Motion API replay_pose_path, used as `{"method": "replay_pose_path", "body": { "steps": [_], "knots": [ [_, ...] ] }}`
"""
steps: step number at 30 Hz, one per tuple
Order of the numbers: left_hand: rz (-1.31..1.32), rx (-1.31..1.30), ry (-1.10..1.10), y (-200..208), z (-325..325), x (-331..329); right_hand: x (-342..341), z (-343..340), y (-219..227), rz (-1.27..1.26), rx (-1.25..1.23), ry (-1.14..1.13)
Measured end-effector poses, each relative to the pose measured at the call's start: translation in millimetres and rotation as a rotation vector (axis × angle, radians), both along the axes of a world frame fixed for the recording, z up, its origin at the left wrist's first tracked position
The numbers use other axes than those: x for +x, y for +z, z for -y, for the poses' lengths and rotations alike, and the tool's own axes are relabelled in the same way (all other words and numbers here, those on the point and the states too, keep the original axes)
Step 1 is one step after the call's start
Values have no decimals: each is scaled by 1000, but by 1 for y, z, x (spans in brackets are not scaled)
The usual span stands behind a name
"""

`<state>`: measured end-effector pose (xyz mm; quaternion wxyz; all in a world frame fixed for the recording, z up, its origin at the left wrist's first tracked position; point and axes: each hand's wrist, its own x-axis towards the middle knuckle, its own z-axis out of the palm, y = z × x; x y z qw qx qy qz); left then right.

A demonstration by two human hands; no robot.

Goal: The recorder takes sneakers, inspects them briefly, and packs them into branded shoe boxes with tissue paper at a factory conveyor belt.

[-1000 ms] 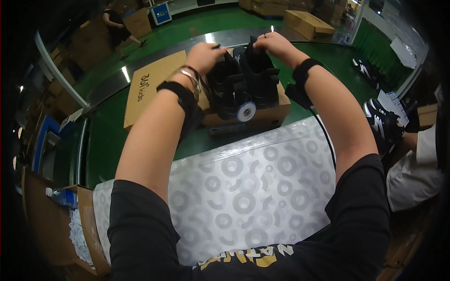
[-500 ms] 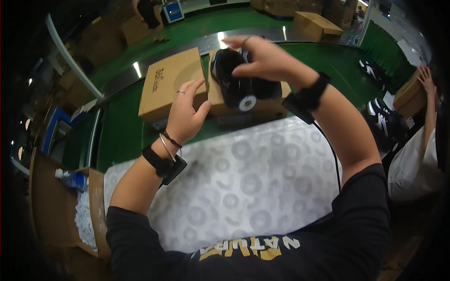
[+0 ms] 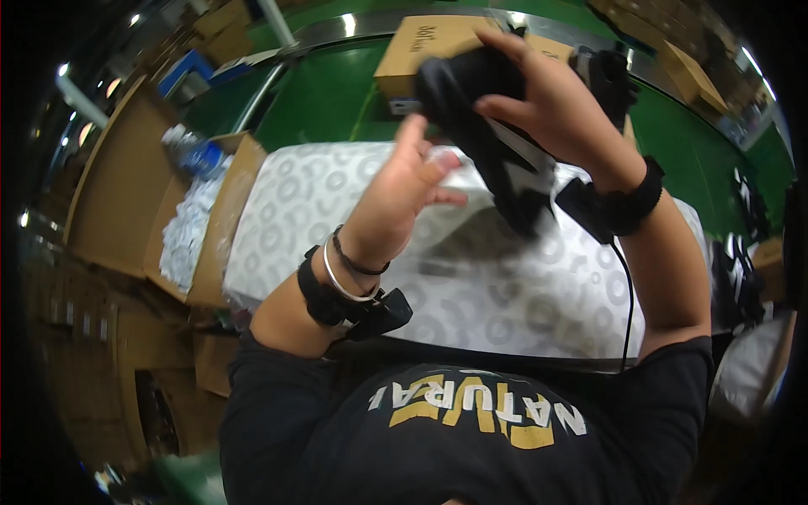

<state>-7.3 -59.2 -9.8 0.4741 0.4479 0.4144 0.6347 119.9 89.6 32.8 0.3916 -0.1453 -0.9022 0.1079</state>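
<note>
A black sneaker [image 3: 475,126] with white side markings is tilted in the air above a stack of white sheets [image 3: 522,295] printed with grey rings. My right hand [image 3: 555,105] grips it from the right, thumb and fingers around its upper. Just left of the sneaker, my left hand [image 3: 404,189] is open, fingers spread, with nothing in it. Motion blurs the sneaker's lower end. Another black shoe [image 3: 613,80] sits beyond my right wrist, partly hidden. A closed tan shoebox [image 3: 400,71] lies past the raised sneaker on the green surface.
At the left stands an open carton [image 3: 227,227] holding small white packets [image 3: 192,231] and a water bottle [image 3: 195,156]. More black shoes [image 3: 741,273] and a co-worker's pale clothing [image 3: 749,370] are at the right edge. A metal rail [image 3: 324,32] runs along the back.
My right hand has lifted one sneaker off the box and brought it nearer, over the printed sheets. My left hand has come back beside it. The view has swung left and down.
</note>
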Motion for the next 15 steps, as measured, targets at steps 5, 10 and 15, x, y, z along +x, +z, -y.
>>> {"method": "replay_pose_path", "body": {
  "steps": [5, 10, 15],
  "knots": [
    [-828, -201, 729, -25, 77, -70, 22, -18, -9, -348, -889, 127],
    [-1380, -620, 1204, -72, 165, -141, 27, -32, -44, -158, -1437, 144],
    [-1588, -700, 1254, -115, 171, -138, 19, -11, -110, -223, -1531, 5]
  ]
}}
